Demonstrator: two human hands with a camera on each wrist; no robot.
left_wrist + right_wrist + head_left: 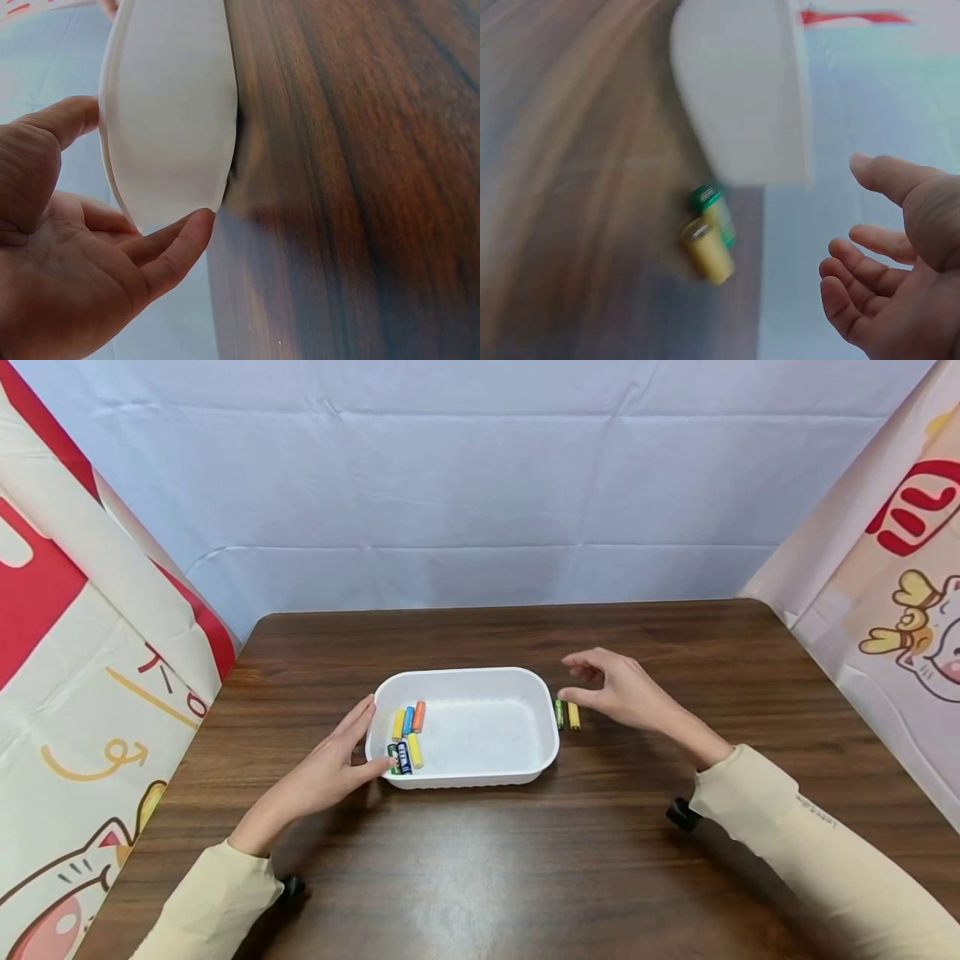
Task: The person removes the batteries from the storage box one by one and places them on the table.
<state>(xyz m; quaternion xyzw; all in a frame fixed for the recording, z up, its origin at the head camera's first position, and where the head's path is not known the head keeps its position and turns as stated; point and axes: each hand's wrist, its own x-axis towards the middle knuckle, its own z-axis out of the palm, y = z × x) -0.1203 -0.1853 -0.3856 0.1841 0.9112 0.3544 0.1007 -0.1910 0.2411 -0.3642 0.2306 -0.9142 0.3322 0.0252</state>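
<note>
A white plastic tray (480, 777) stands on the table with several small batteries lying in its left end, among them an orange battery (418, 717) and a dark blue battery (404, 757). My left hand (333, 760) holds the tray's left end, thumb over the near rim and fingers along the outer wall. Just outside the tray's right end, a green battery (558, 714) and a yellow battery (573, 717) lie side by side on the table. My right hand (618, 689) hovers over these two, fingers loosely bent with nothing between them.
The brown wood-grain table (465, 860) extends around the tray. Behind it hangs a pale cloth backdrop (480, 485), with printed cartoon cloths at the left and right. A black wrist device (682, 814) shows beneath the right sleeve.
</note>
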